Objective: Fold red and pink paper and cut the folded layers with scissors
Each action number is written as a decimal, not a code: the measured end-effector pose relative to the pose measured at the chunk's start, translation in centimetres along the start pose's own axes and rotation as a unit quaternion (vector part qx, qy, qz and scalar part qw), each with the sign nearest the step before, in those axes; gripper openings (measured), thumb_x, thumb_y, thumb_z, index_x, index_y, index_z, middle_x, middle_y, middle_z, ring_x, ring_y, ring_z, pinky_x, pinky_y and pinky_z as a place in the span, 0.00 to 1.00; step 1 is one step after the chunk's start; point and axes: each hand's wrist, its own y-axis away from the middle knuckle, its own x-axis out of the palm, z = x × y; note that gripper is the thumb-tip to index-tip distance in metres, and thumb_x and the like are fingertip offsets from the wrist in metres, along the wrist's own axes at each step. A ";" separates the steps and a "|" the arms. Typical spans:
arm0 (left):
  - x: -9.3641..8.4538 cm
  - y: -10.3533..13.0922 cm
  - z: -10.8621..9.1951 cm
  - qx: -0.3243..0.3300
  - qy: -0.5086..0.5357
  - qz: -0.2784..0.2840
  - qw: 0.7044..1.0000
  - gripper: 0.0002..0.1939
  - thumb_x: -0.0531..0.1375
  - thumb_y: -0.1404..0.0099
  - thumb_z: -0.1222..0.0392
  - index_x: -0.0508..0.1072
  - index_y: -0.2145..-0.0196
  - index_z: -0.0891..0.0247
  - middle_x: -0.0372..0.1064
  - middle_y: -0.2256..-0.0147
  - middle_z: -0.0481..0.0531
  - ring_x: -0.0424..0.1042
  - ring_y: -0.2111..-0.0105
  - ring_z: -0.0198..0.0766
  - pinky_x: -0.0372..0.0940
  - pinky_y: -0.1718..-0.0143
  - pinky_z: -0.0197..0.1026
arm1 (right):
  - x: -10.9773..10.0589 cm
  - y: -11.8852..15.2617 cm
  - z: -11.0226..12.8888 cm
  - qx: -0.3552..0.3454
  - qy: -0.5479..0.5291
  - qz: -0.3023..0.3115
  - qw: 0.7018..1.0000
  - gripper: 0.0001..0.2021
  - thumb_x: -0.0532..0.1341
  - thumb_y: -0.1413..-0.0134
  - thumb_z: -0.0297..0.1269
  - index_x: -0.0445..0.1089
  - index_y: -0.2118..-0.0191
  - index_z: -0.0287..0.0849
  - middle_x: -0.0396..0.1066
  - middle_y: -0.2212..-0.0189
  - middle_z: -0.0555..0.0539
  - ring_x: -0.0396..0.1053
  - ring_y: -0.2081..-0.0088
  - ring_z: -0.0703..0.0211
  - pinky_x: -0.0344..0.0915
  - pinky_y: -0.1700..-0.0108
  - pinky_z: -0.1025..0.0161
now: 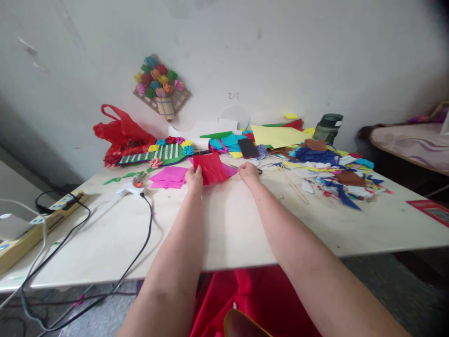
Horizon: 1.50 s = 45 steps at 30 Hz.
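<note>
My left hand (194, 179) is closed on the left edge of a red paper sheet (211, 169), raised above the table with its face toward me. To the right, my right hand (249, 173) is wrapped round a pair of scissors (260, 172). Their blades point left toward the red paper but stay apart from it, and one dark handle loop shows behind the hand. A pink paper piece (229, 171) shows behind the red sheet. Beside my left hand lies a stack of pink paper sheets (170, 177).
A hot glue gun (131, 186) with a black cord lies left, near a power strip (45, 222). Behind stand a red plastic bag (122, 128), a flowered green craft piece (157, 153) and a phone (248, 148). Paper scraps (336, 175) and a bottle (328, 128) occupy the right.
</note>
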 end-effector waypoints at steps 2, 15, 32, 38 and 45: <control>0.0 -0.1 0.2 0.025 -0.016 -0.024 0.999 0.09 0.60 0.50 0.55 0.68 0.75 0.64 0.66 0.80 0.48 0.67 0.76 0.36 0.60 0.75 0.35 | -0.6 0.4 0.2 -0.028 0.079 -0.018 0.996 0.09 0.57 0.53 0.29 0.74 0.67 0.44 0.75 0.66 0.45 0.70 0.59 0.51 0.62 0.58 0.59; 0.0 0.1 0.1 0.029 -0.044 -0.022 0.998 0.07 0.58 0.48 0.57 0.68 0.76 0.65 0.67 0.79 0.48 0.65 0.80 0.33 0.59 0.78 0.34 | -2.0 0.5 -0.4 -0.078 0.328 0.002 0.941 0.14 0.56 0.49 0.25 0.73 0.58 0.37 0.69 0.55 0.33 0.61 0.50 0.42 0.54 0.52 0.48; 0.9 2.6 -2.9 -0.179 0.110 0.056 0.976 0.06 0.53 0.37 0.66 0.60 0.73 0.64 0.58 0.85 0.42 0.54 0.90 0.25 0.42 0.90 0.27 | 0.2 3.2 2.4 -0.260 0.256 0.107 0.925 0.20 0.52 0.43 0.46 0.70 0.51 0.43 0.72 0.54 0.42 0.68 0.53 0.51 0.58 0.53 0.62; 1.0 3.2 -3.8 -0.262 0.185 0.131 0.938 0.08 0.51 0.35 0.65 0.61 0.73 0.65 0.56 0.86 0.41 0.47 0.93 0.21 0.38 0.92 0.25 | 0.3 3.4 2.5 -0.202 0.218 0.118 0.947 0.18 0.53 0.44 0.45 0.69 0.51 0.47 0.73 0.56 0.44 0.69 0.54 0.51 0.61 0.57 0.62; 0.8 3.4 -4.4 -0.276 0.235 0.143 0.921 0.09 0.51 0.34 0.64 0.63 0.73 0.66 0.62 0.83 0.45 0.51 0.91 0.21 0.40 0.93 0.24 | -0.1 3.0 2.6 -0.140 0.129 0.134 0.972 0.22 0.51 0.43 0.48 0.68 0.48 0.43 0.71 0.53 0.44 0.68 0.51 0.54 0.61 0.55 0.64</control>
